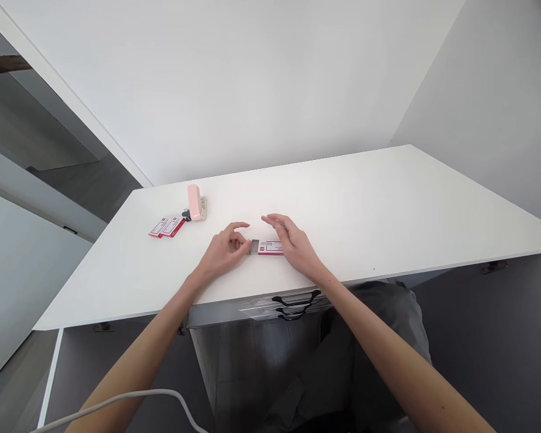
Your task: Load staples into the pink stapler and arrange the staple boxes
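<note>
A small red-and-white staple box (269, 248) lies on the white table (342, 216), its grey inner tray (254, 246) slid partly out to the left. The thumb and fingers of my left hand (225, 248) are closed at the tray's outer end, with the index finger raised and curved above. My right hand (295, 243) lies over the box's right end and hides it. Its fingers stretch out to the left above the box. Whether that palm presses on the box, I cannot tell. What lies inside the tray is too small to make out.
Back left on the table stands a pink stapler (194, 202), with a small black item (186, 214) beside it. Two more red-and-white boxes (167, 227) lie close by, overlapping. Drawers with black handles (296, 298) sit below the front edge. A white cable (153, 393) crosses the lower left.
</note>
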Demonstrator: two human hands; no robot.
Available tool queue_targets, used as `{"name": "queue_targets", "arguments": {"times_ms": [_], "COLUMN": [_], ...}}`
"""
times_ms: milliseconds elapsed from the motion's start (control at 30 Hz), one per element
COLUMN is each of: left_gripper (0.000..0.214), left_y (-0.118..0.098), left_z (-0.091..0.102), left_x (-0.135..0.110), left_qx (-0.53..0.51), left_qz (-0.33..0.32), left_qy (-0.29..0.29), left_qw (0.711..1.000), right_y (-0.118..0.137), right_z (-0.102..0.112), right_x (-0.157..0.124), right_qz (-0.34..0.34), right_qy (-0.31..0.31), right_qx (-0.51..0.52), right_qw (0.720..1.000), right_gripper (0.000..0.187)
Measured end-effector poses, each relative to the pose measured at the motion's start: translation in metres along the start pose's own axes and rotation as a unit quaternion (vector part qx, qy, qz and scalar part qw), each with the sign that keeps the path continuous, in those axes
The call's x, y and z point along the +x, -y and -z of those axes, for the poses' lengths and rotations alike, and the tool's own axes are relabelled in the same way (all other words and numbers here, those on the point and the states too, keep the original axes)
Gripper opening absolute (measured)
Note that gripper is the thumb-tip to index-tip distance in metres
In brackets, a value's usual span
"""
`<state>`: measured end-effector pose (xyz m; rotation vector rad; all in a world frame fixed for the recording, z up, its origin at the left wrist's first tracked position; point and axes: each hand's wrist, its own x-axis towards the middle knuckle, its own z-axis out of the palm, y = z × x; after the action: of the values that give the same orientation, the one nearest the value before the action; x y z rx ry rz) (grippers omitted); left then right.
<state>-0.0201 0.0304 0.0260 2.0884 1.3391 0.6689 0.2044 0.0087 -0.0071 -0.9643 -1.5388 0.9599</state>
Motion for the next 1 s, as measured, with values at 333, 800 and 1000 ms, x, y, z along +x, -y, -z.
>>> {"name": "queue_targets", "arguments": {"times_ms": [333,800,1000], "left_gripper": [0.045,0.049,0.047], "left_y": [-0.001,-0.005,-0.006], "left_z": [0.0,0.0,0.0], "left_x": [0.0,-0.002,-0.002], "left_qx": [-0.021,-0.028,-0.037], "left_qz": [-0.025,-0.014,-0.014], "left_qy": [0.026,0.031,0.027], "left_qw": [0.999,0.999,0.999], "right_y": [-0.007,-0.006,0.004], "right_z": [-0.013,-0.02,-0.013], "right_x": [-0.005,-0.007,-0.01], "right_qz": [0.154,0.131,0.167], "right_qy": [0.113,0.095,0.079], "right_qx": [-0.263,-0.186,-0.283], "right_qw": [0.945,0.969,0.941], "right_gripper": [0.058,0.049,0.047]}}
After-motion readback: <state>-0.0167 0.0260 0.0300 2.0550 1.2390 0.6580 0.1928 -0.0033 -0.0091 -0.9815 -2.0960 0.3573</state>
